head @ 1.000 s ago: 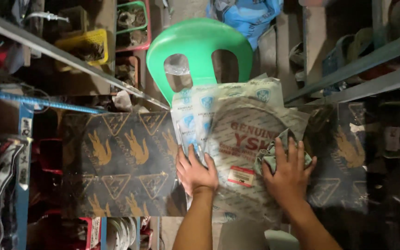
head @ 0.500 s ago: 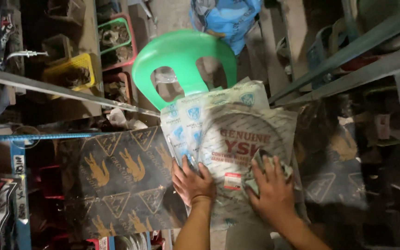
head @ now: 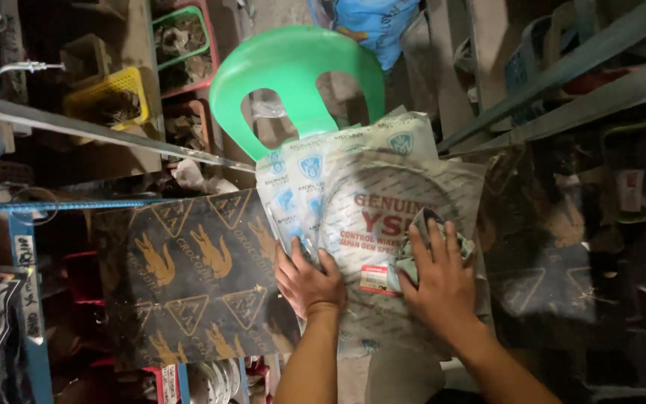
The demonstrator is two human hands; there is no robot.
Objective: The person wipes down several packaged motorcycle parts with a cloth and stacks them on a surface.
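Observation:
A stack of clear plastic packets [head: 371, 198] with coiled cable inside lies on a dark board in front of me. My left hand [head: 308, 280] rests flat on the lower left part of the top packet, fingers spread. My right hand [head: 437, 275] presses a crumpled grey-green cloth [head: 413, 243] onto the right side of that packet. Blue-and-white packets [head: 293, 191] stick out from under the top one at the left.
A green plastic chair [head: 293, 75] stands just beyond the packets. The dark printed board [head: 188, 277] extends to the left. Yellow and red crates [head: 114, 93] of parts sit on the floor at upper left. Metal shelf rails [head: 562, 75] cross the right side, and a blue frame [head: 28, 299] at left.
My right hand with the cloth has slid slightly down and left across the top packet. The view has shifted a little; my left hand stays pressed on the packet.

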